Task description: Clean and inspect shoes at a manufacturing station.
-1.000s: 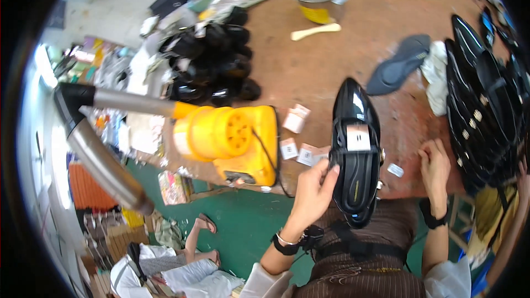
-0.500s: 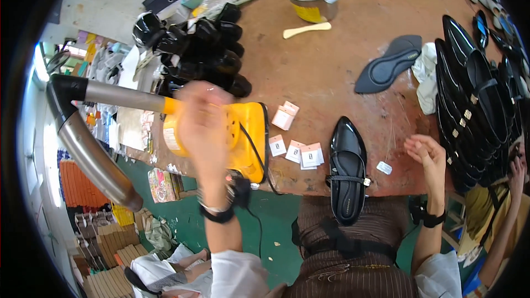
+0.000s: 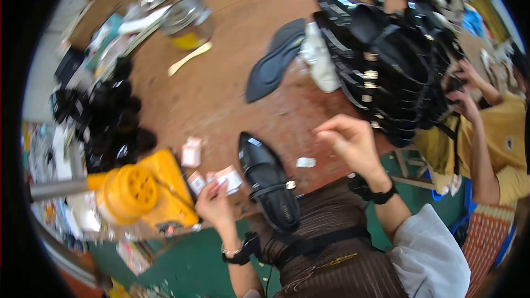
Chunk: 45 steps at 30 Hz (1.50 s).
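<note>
Between yellow blower (image 3: 144, 196) and stacked black shoes (image 3: 386, 72), left hand (image 3: 214, 205) pinching paper tag (image 3: 231, 179), right hand (image 3: 349, 142) loosely curled, empty, black shoe (image 3: 269, 182) between.

Small white paper labels on the brown surface (image 3: 221, 94). One rectangular white label (image 3: 191, 152) lies just beside the yellow machine (image 3: 144, 196). A white label (image 3: 231, 179) is pinched in the fingers (image 3: 220, 186) of the left hand (image 3: 212, 205), with another label (image 3: 195, 182) beside it. A small white tag (image 3: 305, 162) lies right of the black shoe (image 3: 268, 187).
</note>
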Each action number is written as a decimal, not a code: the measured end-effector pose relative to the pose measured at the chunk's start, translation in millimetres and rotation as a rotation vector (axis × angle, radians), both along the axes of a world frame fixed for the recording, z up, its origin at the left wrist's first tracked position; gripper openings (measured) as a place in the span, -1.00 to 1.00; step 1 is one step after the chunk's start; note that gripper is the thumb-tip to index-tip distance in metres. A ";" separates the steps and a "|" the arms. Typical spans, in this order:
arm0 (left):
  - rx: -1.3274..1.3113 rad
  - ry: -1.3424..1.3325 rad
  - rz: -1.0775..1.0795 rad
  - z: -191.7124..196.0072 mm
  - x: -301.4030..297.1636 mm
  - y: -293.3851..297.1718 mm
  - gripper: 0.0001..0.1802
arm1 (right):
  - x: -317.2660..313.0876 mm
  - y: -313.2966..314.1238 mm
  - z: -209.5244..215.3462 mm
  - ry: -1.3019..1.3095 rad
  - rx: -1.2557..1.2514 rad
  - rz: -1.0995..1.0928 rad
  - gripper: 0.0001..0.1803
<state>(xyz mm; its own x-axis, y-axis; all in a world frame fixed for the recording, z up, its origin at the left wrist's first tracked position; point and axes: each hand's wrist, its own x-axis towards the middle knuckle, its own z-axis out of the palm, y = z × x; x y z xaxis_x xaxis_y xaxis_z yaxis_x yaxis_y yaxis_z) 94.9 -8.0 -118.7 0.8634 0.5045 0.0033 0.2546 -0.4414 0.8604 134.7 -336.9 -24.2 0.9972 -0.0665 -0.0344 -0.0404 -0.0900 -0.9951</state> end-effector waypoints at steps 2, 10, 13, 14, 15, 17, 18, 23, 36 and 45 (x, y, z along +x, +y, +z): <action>-0.222 0.114 0.004 -0.2 -0.3 17.4 -0.69 | -5.2 5.4 -3.5 -0.016 0.021 -0.001 -0.88; -0.378 0.160 0.016 8.2 4.2 15.9 -0.70 | -14.0 6.7 -2.6 0.055 -0.013 0.008 -0.78; -0.365 0.192 -0.001 20.3 -1.5 21.2 -0.86 | -14.6 14.1 -4.2 0.005 -0.038 0.001 -0.80; -0.363 0.178 -0.009 24.7 -4.1 22.1 -0.90 | -15.8 16.6 -2.6 0.011 -0.019 0.021 -0.80; -0.347 0.065 -0.052 24.0 -6.3 23.1 -0.90 | -17.7 18.9 3.0 0.060 0.054 0.001 -0.83; -0.162 -0.099 -0.042 48.4 -6.6 2.4 -0.92 | -21.1 28.8 13.3 0.151 0.143 -0.005 -0.89; -0.195 -0.098 -0.065 66.1 -5.9 -8.2 -0.92 | -24.0 33.5 12.6 0.119 0.182 0.002 -0.92; -0.419 -0.094 -0.116 126.1 -18.8 -62.8 -0.83 | -33.5 80.9 54.0 0.021 0.005 0.252 -0.95; -0.108 -0.265 -0.275 137.4 -35.6 -73.1 -0.84 | -36.6 105.5 53.6 -0.163 -0.199 0.221 -0.89; 0.370 -0.433 -0.514 131.3 -34.5 -65.8 -0.76 | -26.8 72.8 39.6 0.306 0.361 0.561 -0.88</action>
<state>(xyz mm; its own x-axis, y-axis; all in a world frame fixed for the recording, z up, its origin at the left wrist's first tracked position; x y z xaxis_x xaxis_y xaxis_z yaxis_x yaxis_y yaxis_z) 60.4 -73.8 12.6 0.8722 -0.0602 0.4854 -0.3872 -0.6913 0.6100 108.0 -264.1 15.4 0.8201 0.5197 -0.2395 -0.3650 0.1527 -0.9184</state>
